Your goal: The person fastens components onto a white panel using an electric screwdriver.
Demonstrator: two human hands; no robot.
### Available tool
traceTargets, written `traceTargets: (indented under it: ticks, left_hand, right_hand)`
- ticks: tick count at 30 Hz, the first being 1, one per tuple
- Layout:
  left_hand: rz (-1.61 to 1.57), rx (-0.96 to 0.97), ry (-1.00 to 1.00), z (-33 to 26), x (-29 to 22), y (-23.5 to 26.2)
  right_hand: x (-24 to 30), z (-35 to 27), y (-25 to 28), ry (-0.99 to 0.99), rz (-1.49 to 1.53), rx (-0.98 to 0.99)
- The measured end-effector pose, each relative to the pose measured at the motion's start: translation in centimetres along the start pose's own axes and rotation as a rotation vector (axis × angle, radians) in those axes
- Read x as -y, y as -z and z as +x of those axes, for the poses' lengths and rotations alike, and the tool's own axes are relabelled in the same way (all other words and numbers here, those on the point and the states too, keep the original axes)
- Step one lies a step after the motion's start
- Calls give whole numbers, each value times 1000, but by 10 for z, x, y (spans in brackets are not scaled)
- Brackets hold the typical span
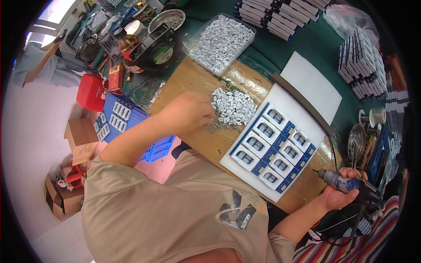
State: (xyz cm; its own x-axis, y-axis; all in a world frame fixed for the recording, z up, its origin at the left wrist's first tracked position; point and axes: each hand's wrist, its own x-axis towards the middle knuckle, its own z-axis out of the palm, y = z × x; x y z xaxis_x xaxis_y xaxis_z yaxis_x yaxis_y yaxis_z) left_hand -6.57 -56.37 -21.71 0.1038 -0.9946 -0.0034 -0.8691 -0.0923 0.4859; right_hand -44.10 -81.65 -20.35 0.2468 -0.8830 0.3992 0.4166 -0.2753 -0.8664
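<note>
While the left hand (193, 110) sits with curled fingers at the left edge of the small white parts (234, 107), I cannot tell from my end whether it has pinched anything. Loose metal screws (215, 128) lie scattered just beside it on the brown work board (177, 83). The right hand (338, 198) is wrapped around an electric screwdriver (337, 180), whose bit points toward the blue circuit panel (288, 128) but is apart from it. That panel lies flat on a white pad (228, 162), to the right of the loose parts, and carries two rows of white frames (262, 151). I judge the step in hand to be picking up small hardware, so I want the fingertips to take one piece at a time, lightly, rather than drag through the heap. I would hold the screwdriver clear until a piece is seated, then bring the bit down upright, since a slanted approach could slip and scratch the blue surface.
</note>
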Motion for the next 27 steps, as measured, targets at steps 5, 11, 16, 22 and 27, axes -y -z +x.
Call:
traceTargets:
  ticks: [5, 11, 16, 22, 27]
  left_hand:
    - [28, -2, -18, 3, -3, 1]
    - [25, -26, -71, 8, -2, -2]
    - [60, 2, -34, 1, -8, 2]
    - [93, 5, -49, 6, -14, 6]
    - [84, -18, -7, 8, -23, 5]
  right_hand:
    - [-2, 1, 4, -26, 47, -3]
    - [6, -1, 0, -17, 68, -4]
    - [0, -4, -10, -82, 111, -54]
    - [6, 0, -25, -26, -46, -77]
    - [4, 8, -25, -6, -76, -128]
